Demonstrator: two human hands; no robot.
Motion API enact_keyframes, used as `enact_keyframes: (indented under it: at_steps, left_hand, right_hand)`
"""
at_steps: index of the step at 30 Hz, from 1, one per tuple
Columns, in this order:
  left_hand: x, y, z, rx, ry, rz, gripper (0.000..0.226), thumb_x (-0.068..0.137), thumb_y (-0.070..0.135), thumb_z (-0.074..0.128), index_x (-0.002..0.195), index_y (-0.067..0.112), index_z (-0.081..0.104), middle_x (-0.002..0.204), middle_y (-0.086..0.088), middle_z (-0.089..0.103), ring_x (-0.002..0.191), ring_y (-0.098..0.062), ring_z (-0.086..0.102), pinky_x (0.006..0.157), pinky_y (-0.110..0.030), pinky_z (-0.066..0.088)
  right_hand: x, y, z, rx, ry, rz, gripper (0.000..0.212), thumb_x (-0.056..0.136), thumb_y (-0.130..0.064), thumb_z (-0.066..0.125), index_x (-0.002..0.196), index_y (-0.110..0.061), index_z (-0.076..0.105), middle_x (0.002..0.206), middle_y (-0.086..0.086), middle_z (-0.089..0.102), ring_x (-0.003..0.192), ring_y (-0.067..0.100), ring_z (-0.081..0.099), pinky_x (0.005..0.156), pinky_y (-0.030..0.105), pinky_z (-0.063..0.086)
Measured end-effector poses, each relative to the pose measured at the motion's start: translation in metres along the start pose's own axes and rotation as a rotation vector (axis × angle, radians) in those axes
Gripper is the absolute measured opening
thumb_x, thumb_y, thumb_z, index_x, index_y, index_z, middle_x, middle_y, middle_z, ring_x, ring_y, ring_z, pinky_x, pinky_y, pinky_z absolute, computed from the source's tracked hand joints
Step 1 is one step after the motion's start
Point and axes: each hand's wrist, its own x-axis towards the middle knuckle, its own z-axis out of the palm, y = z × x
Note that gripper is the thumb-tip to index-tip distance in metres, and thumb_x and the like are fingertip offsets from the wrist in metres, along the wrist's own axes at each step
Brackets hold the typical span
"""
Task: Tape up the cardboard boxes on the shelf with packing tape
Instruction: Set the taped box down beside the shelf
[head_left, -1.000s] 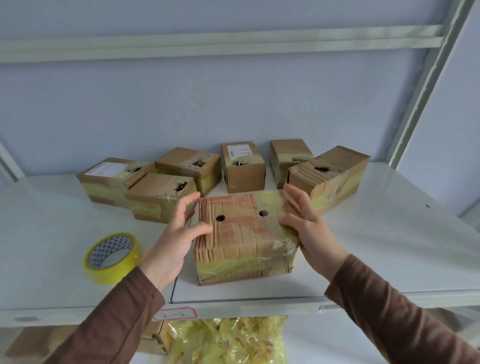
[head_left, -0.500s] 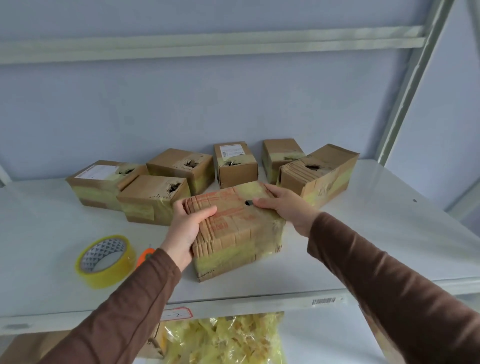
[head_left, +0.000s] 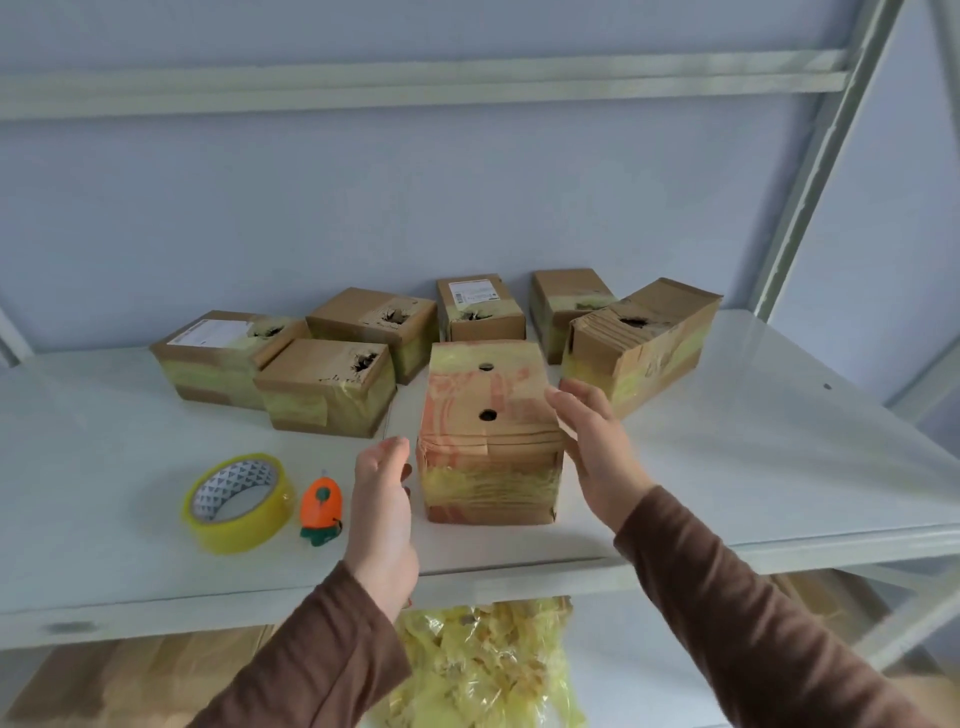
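Observation:
A worn cardboard box (head_left: 488, 431) with red print, yellowish tape and two round holes on top stands near the front of the white shelf (head_left: 727, 467). My left hand (head_left: 382, 499) hovers just left of it with fingers relaxed, a small gap between them. My right hand (head_left: 597, 447) is at the box's right side with fingers straight, touching or nearly touching it. A roll of yellow packing tape (head_left: 236, 501) lies flat at the left. Beside the roll sits a small orange cutter (head_left: 322, 512).
Several taped cardboard boxes with torn holes stand in a row at the back: (head_left: 223, 356), (head_left: 327, 384), (head_left: 376, 332), (head_left: 480, 306), (head_left: 566, 304), (head_left: 644, 343). Under the shelf hangs a bag of crumpled yellow tape (head_left: 483, 665). A metal upright (head_left: 810, 171) rises at the right.
The box was turned so its short end faces me. Both hands have let go of it and now sit at its sides. The orange cutter has come into view.

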Motion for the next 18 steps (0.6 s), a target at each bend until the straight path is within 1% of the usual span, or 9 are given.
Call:
enact_keyframes:
  at_steps: [2,4,5,6,8,10,12,15,18]
  left_hand:
    - [0.010,0.008,0.000,-0.003,-0.017,-0.054,0.026,0.106,0.036,0.052,0.122,0.024,0.068,0.132,-0.004,0.066,0.125,-0.023,0.059,0.112,-0.043,0.044]
    - [0.014,0.012,0.007,0.028,-0.118,-0.103,0.037,0.107,0.033,0.048,0.098,0.026,0.082,0.109,-0.005,0.077,0.101,-0.022,0.072,0.085,-0.034,0.060]
    - [0.014,0.014,0.011,0.031,-0.172,-0.134,0.044,0.107,0.034,0.047,0.086,0.027,0.084,0.101,-0.004,0.079,0.091,-0.021,0.075,0.070,-0.030,0.060]
    - [0.013,0.014,0.013,0.041,-0.217,-0.157,0.045,0.107,0.037,0.047,0.086,0.027,0.085,0.100,-0.004,0.080,0.089,-0.020,0.076,0.065,-0.028,0.059]
    - [0.014,0.013,0.014,0.039,-0.271,-0.129,0.038,0.105,0.043,0.051,0.121,0.018,0.076,0.118,-0.008,0.076,0.110,-0.023,0.071,0.076,-0.033,0.058]
    - [0.012,0.012,0.010,0.036,-0.344,-0.091,0.062,0.101,0.048,0.058,0.153,0.018,0.045,0.139,-0.008,0.065,0.127,-0.026,0.062,0.093,-0.042,0.054]
    - [0.011,0.011,0.008,0.067,-0.452,-0.053,0.074,0.094,0.057,0.064,0.154,0.020,0.042,0.141,-0.006,0.063,0.126,-0.025,0.062,0.102,-0.048,0.051]
    - [-0.003,0.010,0.011,0.069,-0.615,-0.004,0.066,0.091,0.060,0.063,0.144,0.020,0.057,0.138,-0.007,0.066,0.128,-0.028,0.061,0.109,-0.053,0.047]
    - [-0.022,0.002,0.019,0.015,-0.700,0.059,0.066,0.095,0.053,0.062,0.151,0.023,0.046,0.139,-0.004,0.065,0.129,-0.023,0.061,0.098,-0.047,0.052]
  right_hand:
    - [-0.014,0.001,-0.005,-0.059,-0.019,0.023,0.042,0.097,-0.040,0.065,0.135,-0.023,0.057,0.135,-0.001,0.063,0.128,0.017,0.055,0.116,0.046,0.040]
    - [-0.029,0.003,0.000,-0.105,-0.092,0.026,0.033,0.099,-0.040,0.063,0.130,-0.029,0.063,0.125,-0.005,0.071,0.121,0.016,0.061,0.107,0.041,0.046]
    - [-0.034,0.003,0.003,-0.103,-0.118,0.014,0.029,0.100,-0.036,0.062,0.129,-0.031,0.064,0.120,-0.007,0.074,0.118,0.017,0.065,0.102,0.038,0.049]
    - [-0.038,0.003,0.005,-0.077,-0.115,-0.002,0.028,0.102,-0.032,0.060,0.130,-0.032,0.065,0.119,-0.008,0.075,0.115,0.017,0.067,0.098,0.037,0.052]
    - [-0.046,0.004,0.004,0.008,-0.077,-0.042,0.033,0.103,-0.024,0.057,0.134,-0.030,0.064,0.119,-0.006,0.075,0.110,0.014,0.070,0.091,0.032,0.056]
    - [-0.057,0.007,-0.002,0.078,-0.044,-0.092,0.035,0.103,-0.019,0.053,0.134,-0.027,0.066,0.120,-0.004,0.075,0.102,0.008,0.072,0.078,0.022,0.057]
    - [-0.070,0.011,-0.010,0.107,-0.019,-0.121,0.036,0.103,-0.017,0.052,0.132,-0.027,0.069,0.123,-0.002,0.074,0.101,0.007,0.071,0.075,0.019,0.055]
    - [-0.092,0.019,-0.023,0.128,0.015,-0.167,0.040,0.102,-0.014,0.048,0.134,-0.027,0.067,0.130,0.001,0.071,0.108,0.011,0.066,0.088,0.028,0.049]
    - [-0.116,0.023,-0.038,0.157,0.054,-0.228,0.045,0.095,-0.013,0.048,0.136,-0.024,0.064,0.132,0.007,0.069,0.112,0.021,0.064,0.095,0.035,0.047]
